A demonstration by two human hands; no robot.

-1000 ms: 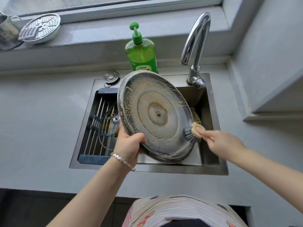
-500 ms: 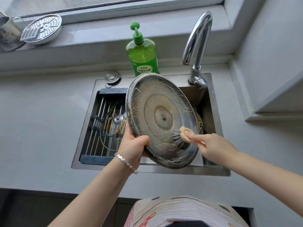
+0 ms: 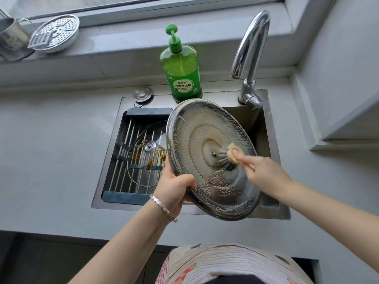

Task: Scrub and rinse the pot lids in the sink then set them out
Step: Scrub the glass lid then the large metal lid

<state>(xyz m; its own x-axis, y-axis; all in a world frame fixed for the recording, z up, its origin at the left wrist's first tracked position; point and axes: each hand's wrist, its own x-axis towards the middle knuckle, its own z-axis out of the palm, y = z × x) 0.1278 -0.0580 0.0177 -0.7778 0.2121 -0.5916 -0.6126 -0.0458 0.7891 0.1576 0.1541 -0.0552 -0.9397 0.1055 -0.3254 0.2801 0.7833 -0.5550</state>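
Note:
A large steel pot lid (image 3: 196,140), its underside coated in brownish suds, is held tilted over the sink (image 3: 270,212). My left hand (image 3: 174,187) grips its lower left rim. My right hand (image 3: 264,173) holds a round dish brush (image 3: 227,156) whose dark bristles press on the lid near its centre. A glass lid (image 3: 143,167) with brown stains lies on the drying rack (image 3: 127,144) in the sink's left half, partly hidden behind the steel lid.
A green pump bottle of dish soap (image 3: 181,68) stands behind the sink, and a chrome tap (image 3: 250,54) curves over the right side. A perforated steel plate (image 3: 55,33) and a metal cup (image 3: 10,39) sit on the window ledge. Grey counter surrounds the sink.
The brush has moved from the lid's lower right edge inward to its centre. The lid has shifted slightly right with my left hand.

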